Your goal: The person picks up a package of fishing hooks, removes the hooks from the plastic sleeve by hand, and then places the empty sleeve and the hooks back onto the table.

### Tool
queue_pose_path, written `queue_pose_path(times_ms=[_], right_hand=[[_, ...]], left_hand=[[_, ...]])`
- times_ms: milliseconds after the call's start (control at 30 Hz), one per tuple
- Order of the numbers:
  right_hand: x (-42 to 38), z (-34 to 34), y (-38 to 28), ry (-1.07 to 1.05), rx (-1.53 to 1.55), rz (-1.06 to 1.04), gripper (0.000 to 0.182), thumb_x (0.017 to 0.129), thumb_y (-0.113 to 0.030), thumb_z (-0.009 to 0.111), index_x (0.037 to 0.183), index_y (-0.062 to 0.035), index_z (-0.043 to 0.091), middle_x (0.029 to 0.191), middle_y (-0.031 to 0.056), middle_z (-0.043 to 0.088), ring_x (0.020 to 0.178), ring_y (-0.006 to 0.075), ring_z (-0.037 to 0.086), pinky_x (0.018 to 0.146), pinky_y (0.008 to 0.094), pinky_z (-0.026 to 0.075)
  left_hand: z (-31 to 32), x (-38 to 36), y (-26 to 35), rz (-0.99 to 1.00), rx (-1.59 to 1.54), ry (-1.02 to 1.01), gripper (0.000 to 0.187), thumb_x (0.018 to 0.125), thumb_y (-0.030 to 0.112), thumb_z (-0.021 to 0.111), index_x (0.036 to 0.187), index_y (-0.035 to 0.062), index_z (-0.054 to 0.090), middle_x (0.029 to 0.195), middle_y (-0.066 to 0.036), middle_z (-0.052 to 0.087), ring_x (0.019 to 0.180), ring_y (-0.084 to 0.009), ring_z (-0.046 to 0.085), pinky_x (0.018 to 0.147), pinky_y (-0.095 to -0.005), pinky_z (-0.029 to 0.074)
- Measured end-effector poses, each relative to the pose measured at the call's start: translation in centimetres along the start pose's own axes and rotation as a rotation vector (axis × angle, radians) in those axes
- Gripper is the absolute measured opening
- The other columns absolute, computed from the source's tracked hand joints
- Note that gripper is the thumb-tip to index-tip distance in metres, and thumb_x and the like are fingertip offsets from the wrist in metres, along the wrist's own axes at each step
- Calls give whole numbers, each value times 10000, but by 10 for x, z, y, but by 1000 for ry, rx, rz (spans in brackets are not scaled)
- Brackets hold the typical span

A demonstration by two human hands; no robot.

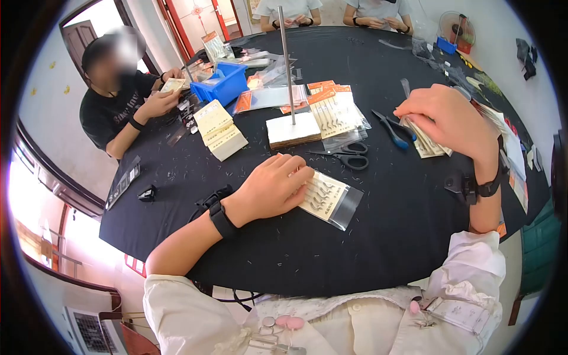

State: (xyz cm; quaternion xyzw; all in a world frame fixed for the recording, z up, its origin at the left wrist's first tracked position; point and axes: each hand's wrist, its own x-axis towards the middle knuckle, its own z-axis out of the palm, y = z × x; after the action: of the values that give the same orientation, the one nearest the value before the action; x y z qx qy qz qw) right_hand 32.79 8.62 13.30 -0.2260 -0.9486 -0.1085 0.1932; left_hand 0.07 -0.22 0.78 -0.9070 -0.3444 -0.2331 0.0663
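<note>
My left hand rests over a card of fish hooks in a clear plastic sleeve, its fingers closed on the card's upper left end. At the right, my right hand is bent over a small pile of cream cards, fingers curled down at its upper edge; the fingertips are partly hidden. Blue-handled pliers lie just left of that pile. Between the hands are black scissors. Behind them, hook cards lie beside a white block that carries an upright metal rod.
Stacked cream cards and a blue bin stand at the left. A co-worker handles a card there. Two people sit across the black table. Plastic bags and papers lie along the right edge. A small black clip-like object is at the left.
</note>
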Motion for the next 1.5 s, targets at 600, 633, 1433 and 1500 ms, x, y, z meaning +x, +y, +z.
queue_pose_path(times_ms=[600,633,1433,1500], right_hand=[[-7,-5,1,-212,30,267,249,850,-77,606,1081,-93,697,864,91,702,896,293,651,772,421,500],[-4,-6,-1,-209,24,246,249,850,-77,606,1081,-93,697,864,91,702,896,293,651,772,421,500],[18,-11,-29,165,-127,-29,341,776,-43,690,1109,-116,711,1037,91,628,943,256,598,830,377,443],[16,-16,-25,76,-116,15,318,784,-70,705,1099,-110,714,1006,86,632,917,257,600,816,370,437]], left_hand=[[0,1,-4,-14,7,11,248,831,113,658,1068,67,604,1033,-106,602,903,-297,614,816,-402,502],[-1,0,-4,-18,4,-13,238,833,116,657,1060,69,604,1030,-104,601,898,-294,614,813,-400,503],[11,-8,-8,6,43,8,196,884,178,630,1042,76,574,990,-77,557,893,-240,574,798,-377,479],[10,-8,-9,12,50,8,192,887,182,628,1039,77,574,988,-77,556,892,-239,574,791,-374,477]])
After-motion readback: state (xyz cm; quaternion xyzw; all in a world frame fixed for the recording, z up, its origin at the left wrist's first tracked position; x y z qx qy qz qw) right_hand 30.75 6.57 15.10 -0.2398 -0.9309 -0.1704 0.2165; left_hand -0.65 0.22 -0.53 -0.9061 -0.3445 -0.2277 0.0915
